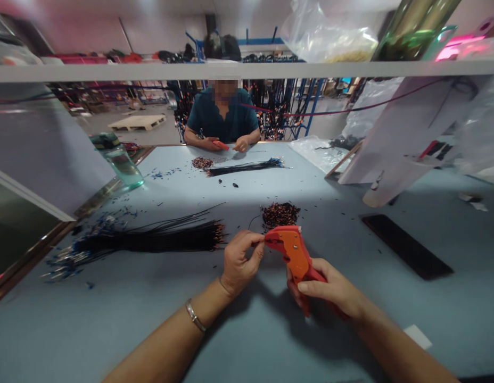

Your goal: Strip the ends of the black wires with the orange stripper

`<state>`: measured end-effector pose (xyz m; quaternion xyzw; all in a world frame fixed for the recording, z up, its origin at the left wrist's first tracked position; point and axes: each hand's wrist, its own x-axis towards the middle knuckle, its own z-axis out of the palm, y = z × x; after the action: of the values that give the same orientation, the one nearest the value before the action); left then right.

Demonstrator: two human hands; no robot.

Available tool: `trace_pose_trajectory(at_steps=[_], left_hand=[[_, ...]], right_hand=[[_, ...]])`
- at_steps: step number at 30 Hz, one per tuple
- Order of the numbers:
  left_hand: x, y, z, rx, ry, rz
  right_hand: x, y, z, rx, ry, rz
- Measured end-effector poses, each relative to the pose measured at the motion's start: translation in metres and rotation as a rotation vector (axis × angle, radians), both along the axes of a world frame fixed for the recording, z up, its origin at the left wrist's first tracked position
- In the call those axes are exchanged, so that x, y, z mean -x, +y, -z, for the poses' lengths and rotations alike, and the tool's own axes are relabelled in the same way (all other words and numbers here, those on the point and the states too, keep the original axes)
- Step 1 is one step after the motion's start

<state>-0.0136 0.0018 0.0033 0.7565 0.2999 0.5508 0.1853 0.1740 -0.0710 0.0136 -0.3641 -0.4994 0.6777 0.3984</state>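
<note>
My right hand (322,287) is wrapped around the handles of a red and orange crimping tool (297,255), whose head points up and to the left. At the tool's jaws, my left hand (243,258) pinches thumb and forefinger together on what looks like a thin black wire (253,219); most of it is hidden by the fingers. Just behind the tool lies a heap of small copper-coloured terminals (281,214). A long bundle of black wires (151,238) rests left of my left hand, with copper-coloured ends towards me and blue and silver ends at the far left.
Across the table a co-worker (222,114) holds a red tool, with another wire bundle (243,167) in front. A glass bottle (125,167) stands at left. At right are a black flat object (406,244) and a white holder (396,178). A shelf (247,71) spans overhead.
</note>
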Motion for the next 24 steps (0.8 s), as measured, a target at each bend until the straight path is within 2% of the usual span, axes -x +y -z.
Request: trace_pose_trajectory(at_steps=[9, 24], left_hand=[[-0.0004, -0.0010, -0.0008, 0.020, -0.006, -0.004], [-0.0002, -0.0013, 0.0000, 0.041, -0.018, 0.007]], right_hand=[[0.0012, -0.0020, 0.0028, 0.013, -0.009, 0.014], [0.0013, -0.0017, 0.0052, 0.130, 0.190, -0.036]])
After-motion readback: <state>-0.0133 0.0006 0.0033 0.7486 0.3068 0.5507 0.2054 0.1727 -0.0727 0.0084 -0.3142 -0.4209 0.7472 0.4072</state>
